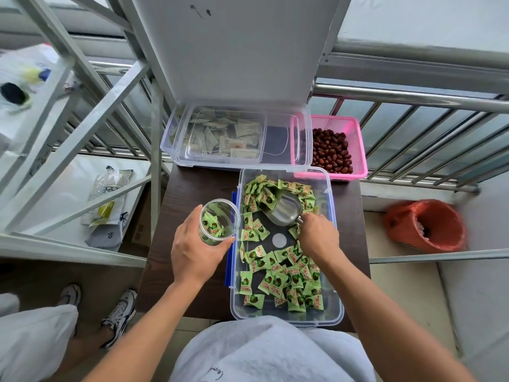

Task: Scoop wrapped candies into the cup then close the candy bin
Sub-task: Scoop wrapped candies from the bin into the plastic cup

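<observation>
A clear plastic candy bin (334, 271) sits open on a dark table, holding several green wrapped candies (278, 279). My left hand (192, 249) grips a clear plastic cup (219, 220) just left of the bin, with a few green candies inside it. My right hand (318, 238) holds the handle of a metal scoop (283, 209), whose mouth points into the candies at the bin's far end. The bin's clear lid (278, 139) rests over the containers behind it.
Behind the bin stands a clear box of white sachets (217, 139) and a pink basket of red dates (355, 144). A metal railing (413, 97) runs along the back. An orange-lined waste bin (425, 224) sits at the right; metal shelving (82, 128) at the left.
</observation>
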Demonstrator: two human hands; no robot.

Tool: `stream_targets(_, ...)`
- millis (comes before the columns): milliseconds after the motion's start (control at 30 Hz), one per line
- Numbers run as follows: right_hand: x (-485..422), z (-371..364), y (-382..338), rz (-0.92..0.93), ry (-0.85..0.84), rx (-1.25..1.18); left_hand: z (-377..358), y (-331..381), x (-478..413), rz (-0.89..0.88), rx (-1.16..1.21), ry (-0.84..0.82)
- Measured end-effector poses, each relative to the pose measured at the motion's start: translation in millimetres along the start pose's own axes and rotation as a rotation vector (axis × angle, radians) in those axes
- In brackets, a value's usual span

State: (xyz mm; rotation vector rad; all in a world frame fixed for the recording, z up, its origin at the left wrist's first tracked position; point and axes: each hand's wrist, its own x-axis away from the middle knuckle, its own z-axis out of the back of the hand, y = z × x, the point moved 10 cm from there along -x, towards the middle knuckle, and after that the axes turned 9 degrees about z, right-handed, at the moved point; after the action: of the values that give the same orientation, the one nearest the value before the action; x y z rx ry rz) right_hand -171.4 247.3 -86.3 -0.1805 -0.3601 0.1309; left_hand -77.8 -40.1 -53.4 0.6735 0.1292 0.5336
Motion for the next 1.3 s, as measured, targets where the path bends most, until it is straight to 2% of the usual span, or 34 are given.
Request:
stream_targets(267,1,7,-11,0.059,0.135,0.027,2,-1,6,-0.001,0.023,-0.003)
stream_targets(400,-5,-21,5,-0.057,-0.01,-0.37,2,-2,5,0.017,0.027,-0.003)
stream_targets(467,-1,-31,13,-0.101,-0.029,-0.5,3,-2,4,0.024,0.03,0.0)
stream_targets(733,27,-7,19,-0.12,0.08,-0.676,3,0,2,0.025,0.034,-0.004)
stream_targets(1067,52,23,34,-0.08,0.048,-0.66,-1,4,2,0.016,0.045,-0.047)
stream_targets(1300,56,38,42,0.012,-0.029,-0.635,-2,3,-4,0.011,0.047,-0.114)
